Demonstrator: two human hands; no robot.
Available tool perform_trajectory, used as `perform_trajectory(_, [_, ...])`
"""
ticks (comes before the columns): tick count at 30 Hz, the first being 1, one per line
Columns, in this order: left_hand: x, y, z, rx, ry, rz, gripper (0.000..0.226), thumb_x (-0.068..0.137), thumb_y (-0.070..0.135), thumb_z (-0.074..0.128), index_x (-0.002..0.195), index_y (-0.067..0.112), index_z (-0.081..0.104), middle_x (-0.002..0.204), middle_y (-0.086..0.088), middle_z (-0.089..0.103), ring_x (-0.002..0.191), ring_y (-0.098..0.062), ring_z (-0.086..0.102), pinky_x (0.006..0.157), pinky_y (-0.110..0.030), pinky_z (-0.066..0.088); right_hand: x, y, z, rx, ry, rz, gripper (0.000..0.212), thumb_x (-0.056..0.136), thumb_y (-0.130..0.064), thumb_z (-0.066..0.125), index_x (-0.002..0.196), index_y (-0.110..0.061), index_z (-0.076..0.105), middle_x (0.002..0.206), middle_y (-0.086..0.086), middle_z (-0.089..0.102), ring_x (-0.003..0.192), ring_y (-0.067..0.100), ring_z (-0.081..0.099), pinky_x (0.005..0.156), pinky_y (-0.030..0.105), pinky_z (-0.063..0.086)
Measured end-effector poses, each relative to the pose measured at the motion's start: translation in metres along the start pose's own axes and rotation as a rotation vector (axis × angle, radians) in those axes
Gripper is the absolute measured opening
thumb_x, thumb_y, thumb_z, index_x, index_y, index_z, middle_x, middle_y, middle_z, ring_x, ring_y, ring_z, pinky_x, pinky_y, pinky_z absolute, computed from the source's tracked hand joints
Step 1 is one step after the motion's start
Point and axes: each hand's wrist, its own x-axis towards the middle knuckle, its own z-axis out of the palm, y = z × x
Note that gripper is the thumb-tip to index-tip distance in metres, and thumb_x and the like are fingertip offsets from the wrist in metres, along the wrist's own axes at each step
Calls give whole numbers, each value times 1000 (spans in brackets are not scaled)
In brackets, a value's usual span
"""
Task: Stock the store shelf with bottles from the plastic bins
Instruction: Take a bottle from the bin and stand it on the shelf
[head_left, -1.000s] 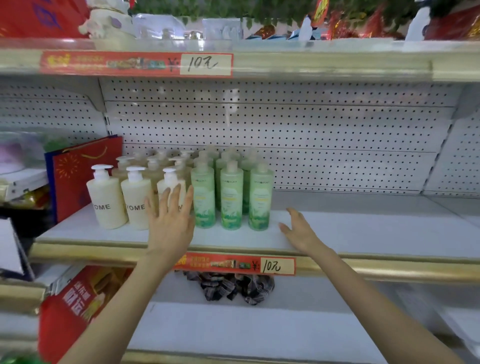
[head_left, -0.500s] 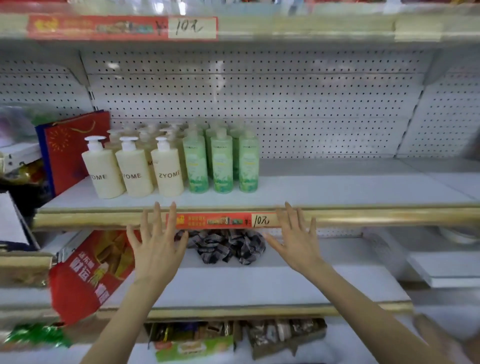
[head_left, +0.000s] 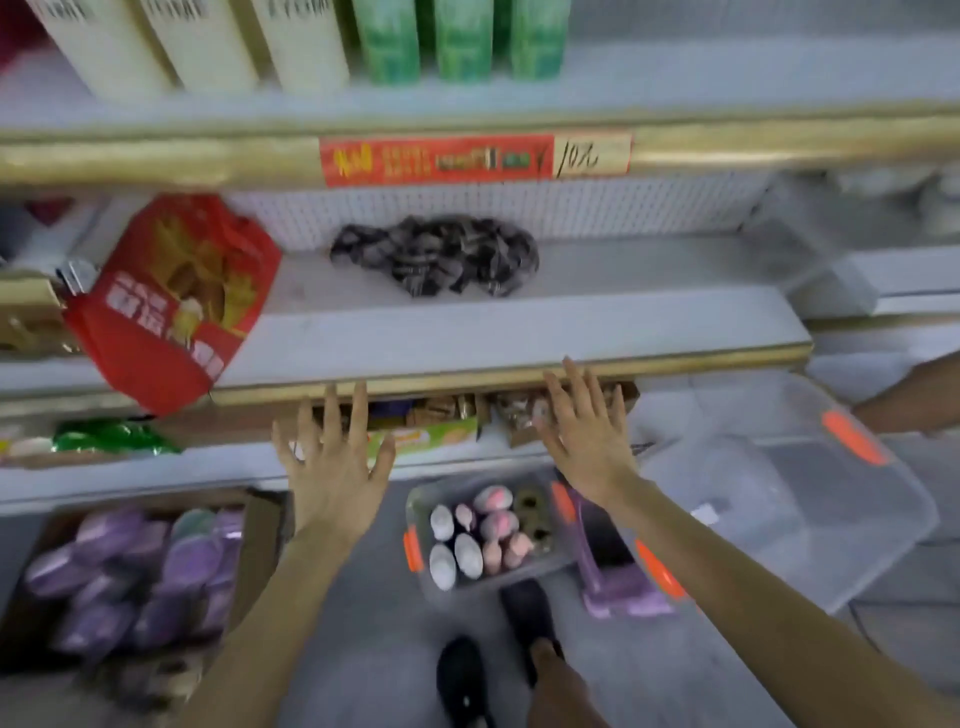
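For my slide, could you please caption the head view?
Both empty hands, left hand and right hand, reach down toward the floor bin of bottles below the stocked shelf.

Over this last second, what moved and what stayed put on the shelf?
Both hands came down and away from the bottle shelf: the left hand and right hand now hang open and empty above the small bin of bottles on the floor. The view tipped downward with them. Nothing was gripped or released. The cream bottles and green bottles stand in the same rows.
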Motion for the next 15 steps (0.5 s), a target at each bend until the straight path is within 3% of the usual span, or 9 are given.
perform_trajectory(2, [-12,-3,24,-12,-57,-12,65,89,49,34,146,17,29,142,-19,42,129,-47,35,101,-67,17,-2,-1,25,-14,-29,-1,70,89,-46,10,148,-11,26,155,15,22,141,36,24,109,60,25])
perform_trajectory(4, [-22,-5,51,-18,-106,-21,66,90,45,48,147,19,25,143,-19,42,131,-45,33,102,-67,15,0,-1,51,-24,-91,-20,74,86,-49,3,151,-15,13,157,12,11,145,33,12,113,56,14])
perform_trajectory(9, [-32,-11,112,-18,-243,-96,71,91,47,45,150,24,12,153,-12,27,141,-37,18,109,-61,6,13,4,120,-23,-202,-14,66,89,-50,27,141,-10,39,145,18,40,130,39,43,98,59,38])
perform_trajectory(12, [-33,-16,149,-24,-288,-110,71,89,41,55,148,17,23,146,-19,38,135,-42,30,105,-66,14,23,7,161,-5,-263,-4,61,87,-48,34,135,-11,42,138,16,50,121,38,53,89,58,45])
perform_trajectory(15, [-39,-20,189,-19,-272,-126,67,85,35,61,142,11,34,133,-23,51,124,-48,42,99,-68,22,29,11,205,29,-247,-57,60,95,-44,40,145,-12,31,153,13,28,140,33,29,108,56,26])
